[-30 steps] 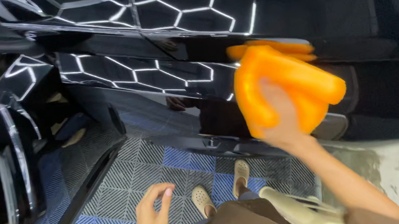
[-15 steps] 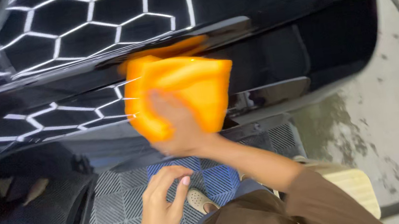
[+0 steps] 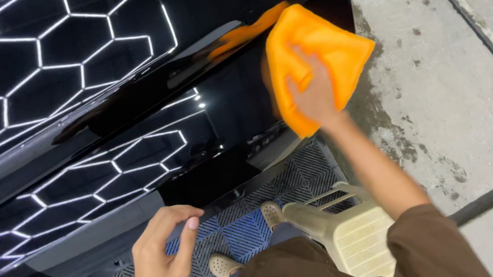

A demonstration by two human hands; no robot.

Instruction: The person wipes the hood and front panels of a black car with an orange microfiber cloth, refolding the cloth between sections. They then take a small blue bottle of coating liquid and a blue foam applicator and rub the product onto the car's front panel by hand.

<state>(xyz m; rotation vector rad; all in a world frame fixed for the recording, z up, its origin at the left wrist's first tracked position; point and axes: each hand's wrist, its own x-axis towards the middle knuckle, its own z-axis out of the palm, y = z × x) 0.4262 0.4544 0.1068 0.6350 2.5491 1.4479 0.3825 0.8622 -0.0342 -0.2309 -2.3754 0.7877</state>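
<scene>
My right hand (image 3: 315,92) presses a folded orange cloth (image 3: 311,47) flat against the glossy black car body (image 3: 128,109), near the panel's right end. The cloth's orange colour is mirrored in the paint just above and to the left. Lower down, my left hand (image 3: 161,264) hangs free with loosely curled fingers, holding nothing, close to the bottom edge of the car. The black paint reflects white hexagonal ceiling lights.
Under me stands a beige plastic stool (image 3: 351,232), and my feet in light shoes (image 3: 272,214) rest on grey and blue grid floor tiles (image 3: 243,231). Stained bare concrete (image 3: 455,85) with a dark groove lies to the right.
My right hand has swept the orange cloth rightward along the car panel toward its end. The left hand has stayed low and free, with only a slight shift.
</scene>
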